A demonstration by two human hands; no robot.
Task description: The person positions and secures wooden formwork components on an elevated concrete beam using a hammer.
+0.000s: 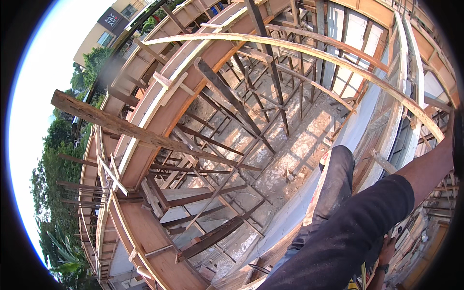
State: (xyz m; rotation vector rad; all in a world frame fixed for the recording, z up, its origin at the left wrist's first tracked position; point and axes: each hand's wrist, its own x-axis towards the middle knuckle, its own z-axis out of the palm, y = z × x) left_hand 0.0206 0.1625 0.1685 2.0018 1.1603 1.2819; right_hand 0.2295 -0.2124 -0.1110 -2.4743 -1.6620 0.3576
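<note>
My left arm, in a black sleeve, reaches across from the lower edge to the far right. My left hand point(452, 126) lies in the dark rim, its fingers hidden. Close to that wrist ends a long, thin curved wooden strip point(309, 47), which arches over the formwork from the upper left. Below the sleeve, my right hand point(386, 252) shows in part, with a dark band at the wrist, beside rough timber. What its fingers do cannot be made out. My bent leg point(333, 179), in dark, dusty trousers, rests over the pale wall-like edge point(285, 237).
Curved plywood formwork point(186, 99) sweeps round on the left, with wooden cross-pieces nailed on top. A thick timber point(111, 123) juts out over it. Many slanted props point(232, 99) stand in the deep pit, on a littered floor point(290, 169). Trees point(58, 169) and a building point(104, 34) lie beyond.
</note>
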